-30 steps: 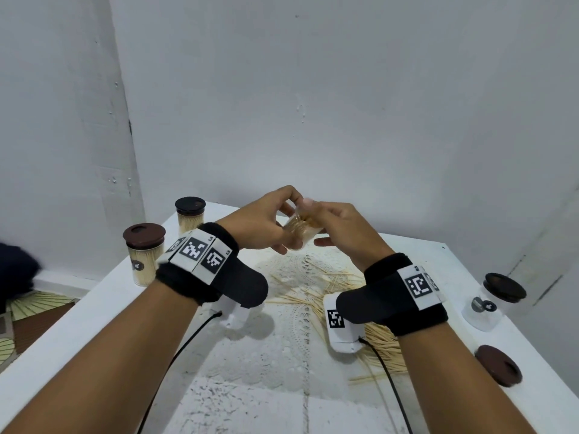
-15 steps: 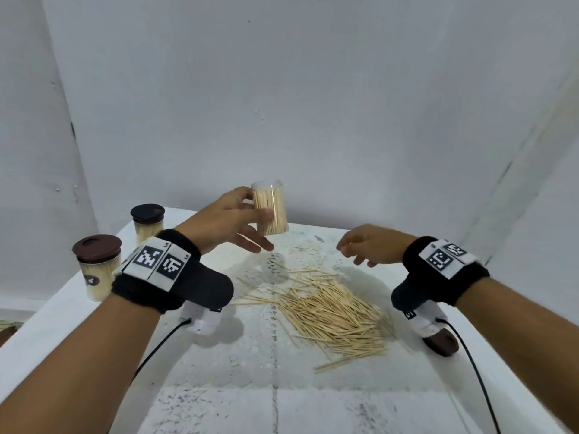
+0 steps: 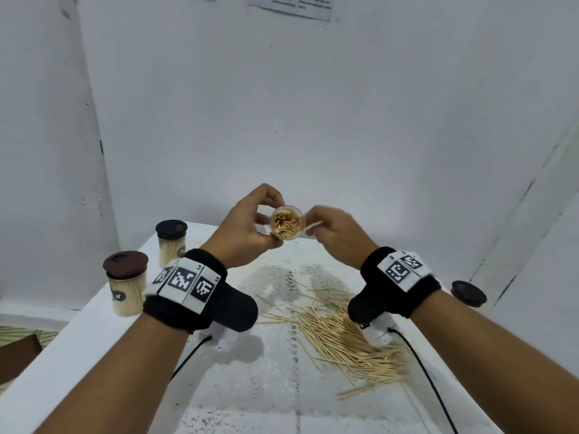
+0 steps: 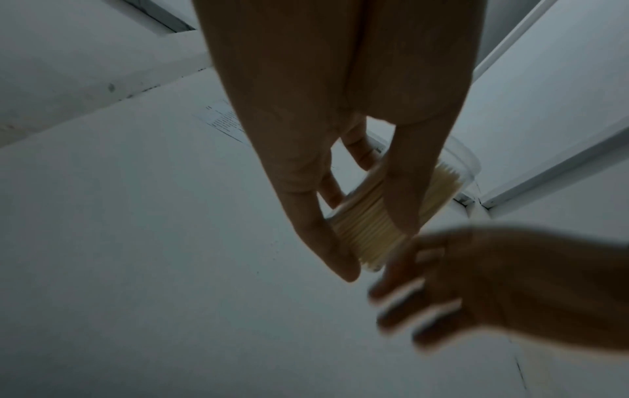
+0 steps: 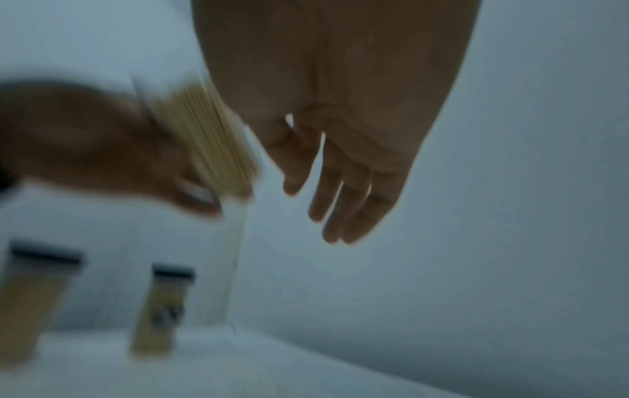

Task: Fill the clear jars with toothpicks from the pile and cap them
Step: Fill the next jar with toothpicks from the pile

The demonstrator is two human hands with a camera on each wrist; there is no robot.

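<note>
- Above the white table (image 3: pixel 131 355), an uncapped clear jar (image 3: pixel 287 223) packed with toothpicks is gripped by the left hand (image 3: pixel 244 228), mouth tilted toward the camera.
- Beside the jar, the right hand (image 3: pixel 336 234) is seen blurred, fingers relaxed, nothing held.
- Loose toothpicks (image 3: pixel 341 336) are piled on the table below.
- Two capped jars (image 3: pixel 127 285) are stood at the left edge.
- A dark lid (image 3: pixel 468 292) is laid at right.

White table (image 3: pixel 94 346) in a corner, pale scuffed walls (image 3: pixel 313 104), printed paper sheets (image 3: pixel 291 4) up high

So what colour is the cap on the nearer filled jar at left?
Dark reddish-brown cap, clearest in the head view.
</note>
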